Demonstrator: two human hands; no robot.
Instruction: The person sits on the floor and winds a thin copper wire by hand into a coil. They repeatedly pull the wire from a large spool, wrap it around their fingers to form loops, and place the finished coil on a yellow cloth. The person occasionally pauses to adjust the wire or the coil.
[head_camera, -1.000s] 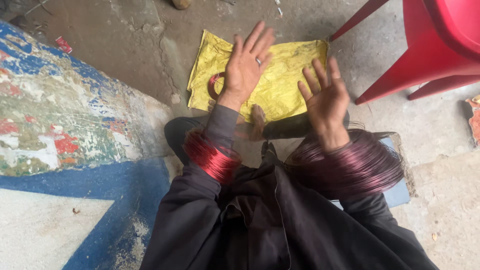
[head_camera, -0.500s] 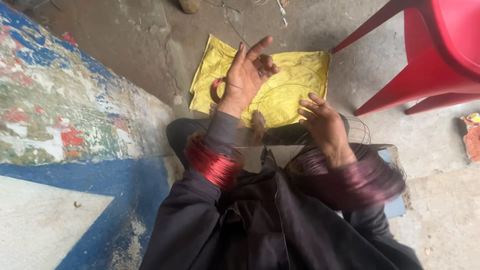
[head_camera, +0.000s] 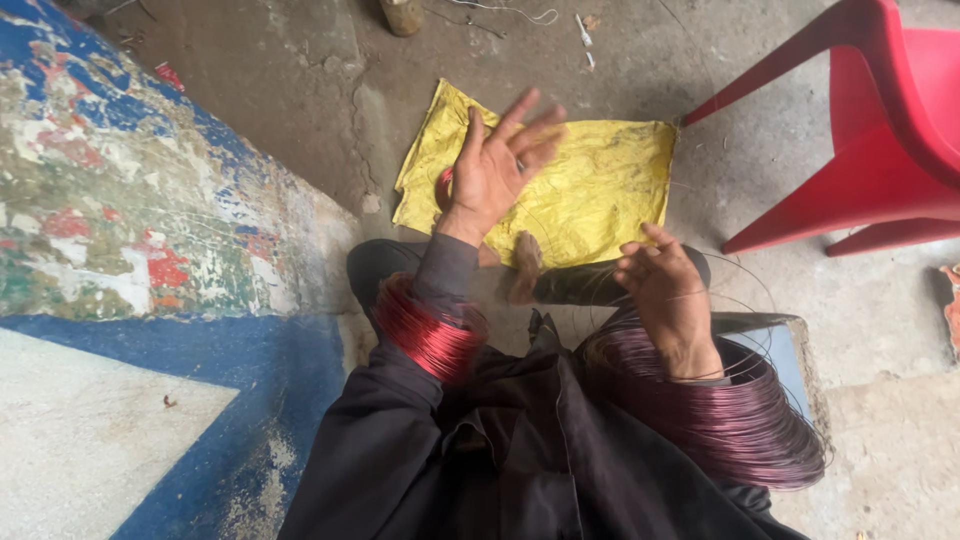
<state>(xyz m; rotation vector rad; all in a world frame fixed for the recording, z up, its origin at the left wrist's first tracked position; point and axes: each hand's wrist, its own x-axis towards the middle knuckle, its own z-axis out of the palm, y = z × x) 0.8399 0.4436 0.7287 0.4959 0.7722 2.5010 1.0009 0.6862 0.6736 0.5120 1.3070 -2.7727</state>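
Red wire coil (head_camera: 432, 335) — glossy, ringing left forearm.

Single head camera looks steeply down, close over lap and floor (head_camera: 300, 90)

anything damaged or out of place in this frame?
The painted wall is badly flaked, its blue, red and green paint peeling to bare patches. The yellow cloth lies crumpled and skewed on the floor. Wire coils sit around both forearms, red on the left, purple on the right.
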